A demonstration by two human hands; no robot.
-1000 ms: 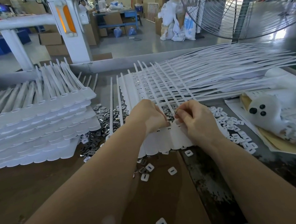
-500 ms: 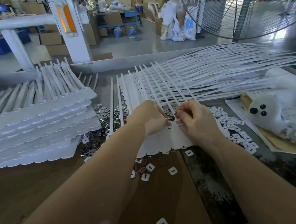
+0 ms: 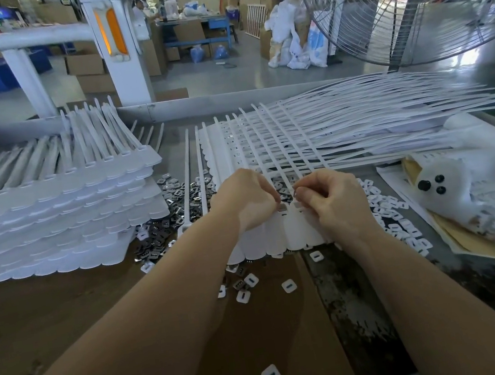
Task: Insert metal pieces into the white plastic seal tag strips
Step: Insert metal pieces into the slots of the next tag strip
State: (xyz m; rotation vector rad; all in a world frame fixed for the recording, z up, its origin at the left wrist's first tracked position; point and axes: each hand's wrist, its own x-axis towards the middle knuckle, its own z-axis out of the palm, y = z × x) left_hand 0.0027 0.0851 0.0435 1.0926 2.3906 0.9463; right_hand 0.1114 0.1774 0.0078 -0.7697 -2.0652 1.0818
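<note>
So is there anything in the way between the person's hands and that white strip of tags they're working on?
Nothing visible. The left hand and the right hand both rest right on the sheet of seal tags, fingertips at the slots near its top edge. The loose metal pieces lie off to the left, not between.

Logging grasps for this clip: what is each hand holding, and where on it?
Both the left hand and right hand pinch at the slotted heads of the tag strip sheet; any metal piece between the fingertips cannot be seen.
</note>
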